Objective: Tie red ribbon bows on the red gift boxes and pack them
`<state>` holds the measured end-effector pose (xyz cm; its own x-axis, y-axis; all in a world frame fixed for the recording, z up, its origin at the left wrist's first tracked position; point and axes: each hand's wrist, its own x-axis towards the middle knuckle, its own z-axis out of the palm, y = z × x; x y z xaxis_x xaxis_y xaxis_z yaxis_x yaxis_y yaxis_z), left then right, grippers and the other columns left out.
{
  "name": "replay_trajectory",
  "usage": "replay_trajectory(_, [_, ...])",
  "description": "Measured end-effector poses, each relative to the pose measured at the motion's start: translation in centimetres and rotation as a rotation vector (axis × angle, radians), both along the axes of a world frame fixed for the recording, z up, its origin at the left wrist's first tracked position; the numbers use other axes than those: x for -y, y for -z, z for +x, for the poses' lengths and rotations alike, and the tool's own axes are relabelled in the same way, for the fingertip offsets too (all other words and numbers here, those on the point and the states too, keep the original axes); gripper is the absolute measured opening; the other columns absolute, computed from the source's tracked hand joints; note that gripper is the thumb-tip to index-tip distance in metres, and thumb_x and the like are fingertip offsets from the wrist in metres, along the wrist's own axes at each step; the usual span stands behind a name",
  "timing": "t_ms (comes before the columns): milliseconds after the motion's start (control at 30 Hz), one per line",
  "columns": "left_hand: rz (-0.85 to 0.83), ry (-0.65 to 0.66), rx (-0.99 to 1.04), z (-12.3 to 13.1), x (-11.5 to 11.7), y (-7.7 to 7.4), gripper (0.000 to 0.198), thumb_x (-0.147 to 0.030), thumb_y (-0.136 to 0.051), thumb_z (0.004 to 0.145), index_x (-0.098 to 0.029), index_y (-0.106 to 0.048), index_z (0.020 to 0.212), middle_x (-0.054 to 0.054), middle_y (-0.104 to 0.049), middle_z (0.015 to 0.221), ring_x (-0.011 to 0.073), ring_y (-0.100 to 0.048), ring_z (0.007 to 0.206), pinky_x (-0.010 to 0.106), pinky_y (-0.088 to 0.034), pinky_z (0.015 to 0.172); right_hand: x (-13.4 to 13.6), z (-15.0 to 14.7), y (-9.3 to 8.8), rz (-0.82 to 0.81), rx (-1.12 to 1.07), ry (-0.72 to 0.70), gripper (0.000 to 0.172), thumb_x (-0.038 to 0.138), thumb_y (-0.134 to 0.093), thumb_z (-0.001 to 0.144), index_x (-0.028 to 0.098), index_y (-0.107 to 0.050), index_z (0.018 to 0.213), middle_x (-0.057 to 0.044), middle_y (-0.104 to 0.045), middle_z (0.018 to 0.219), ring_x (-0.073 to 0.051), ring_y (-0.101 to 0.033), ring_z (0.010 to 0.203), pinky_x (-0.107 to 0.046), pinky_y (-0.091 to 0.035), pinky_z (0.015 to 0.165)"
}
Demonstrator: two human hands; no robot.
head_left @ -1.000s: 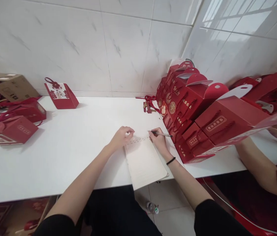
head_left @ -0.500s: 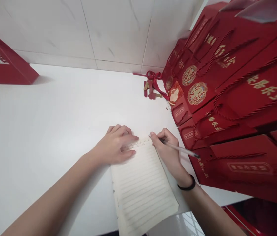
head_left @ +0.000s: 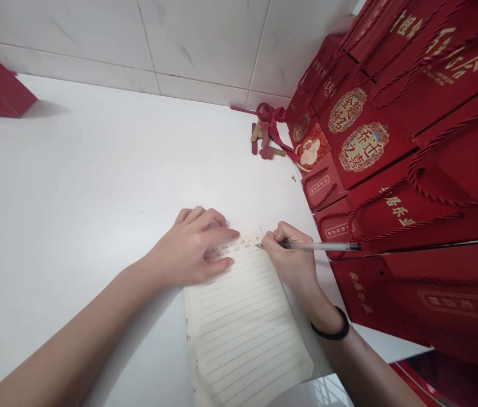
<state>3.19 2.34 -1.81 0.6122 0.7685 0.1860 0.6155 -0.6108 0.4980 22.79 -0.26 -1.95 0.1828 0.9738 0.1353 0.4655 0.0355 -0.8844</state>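
The right hand (head_left: 292, 255) has its grip pinched round a pen (head_left: 326, 246), writing, I'd judge, near the top of the notebook (head_left: 249, 333). The left hand (head_left: 190, 246), its grip apart, lies across it; another stroke calls for holding it flat on the desk (head_left: 94, 186), beside red bags (head_left: 366, 198).

The left hand (head_left: 196, 249) is bare, with slender fingers (head_left: 222, 233) and a short-looking nail on the thumb (head_left: 219, 267). The left forearm (head_left: 107, 314) is bare too, slim near the wrist and broadening toward the elbow. The right hand (head_left: 292, 257) is ungloved. A band (head_left: 334, 336), plain black, narrow and rounded, fits closely around the right wrist (head_left: 322, 308). Beyond it, the right forearm (head_left: 366, 362) is bare as far as it shows.
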Motion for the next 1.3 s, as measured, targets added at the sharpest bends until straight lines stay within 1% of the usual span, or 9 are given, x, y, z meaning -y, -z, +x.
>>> replay_trajectory(200, [0.018, 0.002, -0.017, 0.03, 0.15, -0.33, 0.032, -0.036, -0.059, 0.074, -0.027, -0.065, 0.104, 0.004, -0.056, 0.105, 0.0216, -0.048, 0.091, 0.041, -0.032, 0.087, -0.05, -0.12, -0.16, 0.009, 0.006, 0.049, 0.033, 0.025, -0.05, 0.072, 0.02, -0.024, 0.052, 0.007, -0.023, 0.048, -0.008, -0.024, 0.046, -0.02, -0.022, 0.042])
replay_trajectory(367, [0.01, -0.002, -0.037, 0.08, 0.27, -0.76, 0.031, -0.035, -0.058, 0.075, -0.027, -0.065, 0.104, 0.005, -0.056, 0.106, 0.0216, -0.048, 0.092, 0.041, -0.033, 0.087, -0.01, -0.1, -0.13, 0.009, 0.021, 0.041, 0.032, 0.022, -0.049, 0.071, 0.02, -0.023, 0.053, 0.007, -0.022, 0.049, -0.008, -0.022, 0.047, -0.02, -0.021, 0.043])
replay_trajectory(567, [0.013, -0.001, -0.037, 0.08, 0.25, -0.57, 0.032, -0.036, -0.058, 0.074, -0.027, -0.065, 0.104, 0.004, -0.056, 0.106, 0.0217, -0.048, 0.093, 0.041, -0.033, 0.086, 0.01, -0.27, -0.15, 0.021, 0.002, 0.076, 0.031, 0.023, -0.048, 0.07, 0.021, -0.022, 0.053, 0.008, -0.021, 0.049, -0.008, -0.023, 0.046, -0.02, -0.021, 0.041])
replay_trajectory(700, [0.009, -0.002, -0.03, 0.08, 0.21, -0.53, 0.032, -0.036, -0.058, 0.075, -0.026, -0.064, 0.104, 0.004, -0.055, 0.106, 0.0215, -0.047, 0.093, 0.041, -0.033, 0.087, -0.01, -0.14, 0.0, 0.02, 0.035, 0.057, 0.031, 0.023, -0.049, 0.07, 0.021, -0.023, 0.053, 0.008, -0.022, 0.049, -0.008, -0.023, 0.046, -0.02, -0.021, 0.042])
replay_trajectory(833, [-0.001, 0.001, -0.029, 0.08, 0.22, -0.61, 0.033, -0.036, -0.059, 0.074, -0.027, -0.064, 0.105, 0.004, -0.055, 0.106, 0.0212, -0.047, 0.092, 0.041, -0.033, 0.087, -0.02, -0.02, 0.18, 0.024, 0.022, 0.039, 0.03, 0.023, -0.049, 0.069, 0.021, -0.023, 0.054, 0.008, -0.021, 0.05, -0.008, -0.022, 0.047, -0.02, -0.021, 0.042])
replay_trajectory(1033, [-0.011, 0.001, -0.02, 0.08, 0.27, -0.59, 0.033, -0.034, -0.059, 0.073, -0.027, -0.064, 0.105, 0.004, -0.055, 0.105, 0.0211, -0.047, 0.092, 0.041, -0.033, 0.087, -0.05, -0.28, 0.01, 0.032, 0.005, 0.051, 0.032, 0.025, -0.048, 0.071, 0.021, -0.022, 0.054, 0.007, -0.021, 0.05, -0.008, -0.022, 0.047, -0.02, -0.021, 0.042])
replay_trajectory(1300, [-0.021, -0.004, -0.023, 0.19, 0.26, -0.67, 0.033, -0.034, -0.059, 0.073, -0.026, -0.064, 0.105, 0.004, -0.056, 0.104, 0.021, -0.047, 0.092, 0.041, -0.033, 0.086, -0.05, -0.24, -0.11, 0.022, -0.014, 0.043, 0.03, 0.025, -0.048, 0.069, 0.021, -0.023, 0.053, 0.007, -0.021, 0.05, -0.008, -0.023, 0.046, -0.02, -0.021, 0.041])
